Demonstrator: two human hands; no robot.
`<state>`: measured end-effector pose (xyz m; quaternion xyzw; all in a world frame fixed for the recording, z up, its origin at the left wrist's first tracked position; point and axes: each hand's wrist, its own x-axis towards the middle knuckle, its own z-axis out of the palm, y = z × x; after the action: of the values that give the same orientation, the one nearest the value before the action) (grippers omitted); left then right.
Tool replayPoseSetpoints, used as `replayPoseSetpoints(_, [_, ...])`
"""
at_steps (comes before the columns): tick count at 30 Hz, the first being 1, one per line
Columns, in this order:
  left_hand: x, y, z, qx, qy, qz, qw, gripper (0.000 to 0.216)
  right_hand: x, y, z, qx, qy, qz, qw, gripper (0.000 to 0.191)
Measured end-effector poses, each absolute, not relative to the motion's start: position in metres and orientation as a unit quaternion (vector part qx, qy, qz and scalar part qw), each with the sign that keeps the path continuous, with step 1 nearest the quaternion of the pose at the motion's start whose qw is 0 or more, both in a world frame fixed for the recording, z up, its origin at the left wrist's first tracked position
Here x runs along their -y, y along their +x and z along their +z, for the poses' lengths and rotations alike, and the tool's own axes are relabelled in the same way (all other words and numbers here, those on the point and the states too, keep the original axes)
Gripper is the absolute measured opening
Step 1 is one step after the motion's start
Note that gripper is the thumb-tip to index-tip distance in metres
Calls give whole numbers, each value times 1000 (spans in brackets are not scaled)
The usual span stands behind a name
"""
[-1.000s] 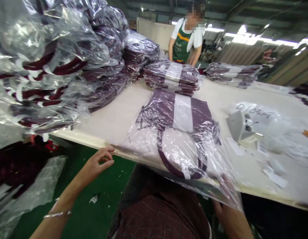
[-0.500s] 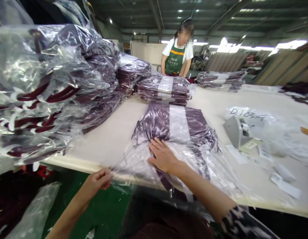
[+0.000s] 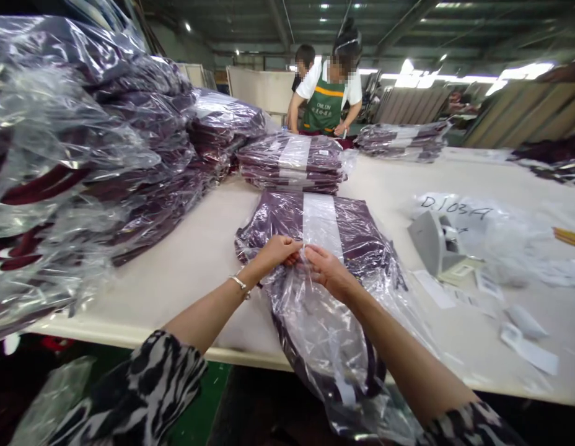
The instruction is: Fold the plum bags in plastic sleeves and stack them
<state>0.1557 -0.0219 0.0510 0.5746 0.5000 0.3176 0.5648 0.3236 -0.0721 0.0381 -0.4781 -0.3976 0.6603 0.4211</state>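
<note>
A dark maroon garment (image 3: pixel 282 214) lies folded inside a clear plastic bag (image 3: pixel 315 316), with a pale band across its middle. The bag's near end and a dark strap-like loop (image 3: pixel 292 356) hang over the table's front edge. Close together on top of the bag, both my hands meet near the band. My left hand (image 3: pixel 285 249), a bracelet at its wrist, is closed with its fingers pinching the plastic. Facing it, my right hand (image 3: pixel 328 269) has its fingers bent and closed on the plastic too.
Tall stacks of bagged maroon garments (image 3: pixel 143 130) rise at the left. Behind the bag is another bagged pile (image 3: pixel 292 162). On the right sit a grey tape dispenser-like object (image 3: pixel 431 241), paper labels (image 3: pixel 529 350) and a marked plastic bag (image 3: pixel 501 229). Two people stand across the table (image 3: pixel 455 176).
My left hand has moved from the table's front edge up and right onto the bag. My right hand, flat before, has shifted slightly and bent its fingers. The bag's left flap is folded inward.
</note>
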Motion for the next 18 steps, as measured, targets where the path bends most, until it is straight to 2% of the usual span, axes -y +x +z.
replayPoseSetpoints(3, [11, 160, 32, -477, 564, 316, 595, 42, 59, 329, 34, 423, -529, 623, 392, 64])
replayPoseSetpoints(6, [13, 148, 32, -446, 588, 307, 601, 31, 49, 330, 26, 514, -586, 525, 343, 47])
replayPoseSetpoints(7, [14, 143, 34, -448, 619, 308, 567, 29, 47, 332, 24, 540, -598, 492, 329, 39])
replayPoseSetpoints(9, [16, 134, 41, -463, 702, 329, 429, 27, 45, 335, 19, 565, -609, 460, 314, 26])
replayPoseSetpoints(11, [17, 126, 45, -474, 770, 329, 273, 29, 45, 338, 18, 541, -607, 484, 324, 14])
replayPoseSetpoints(12, [17, 122, 47, -478, 791, 309, 227, 30, 46, 340, 18, 516, -602, 511, 334, 11])
replayPoseSetpoints(15, [14, 112, 47, -482, 821, 218, 217, 20, 52, 343, 26, 438, -573, 592, 359, 13])
replayPoseSetpoints(18, [12, 108, 46, -480, 820, 200, 237, 15, 56, 343, 37, 473, -580, 554, 364, 12])
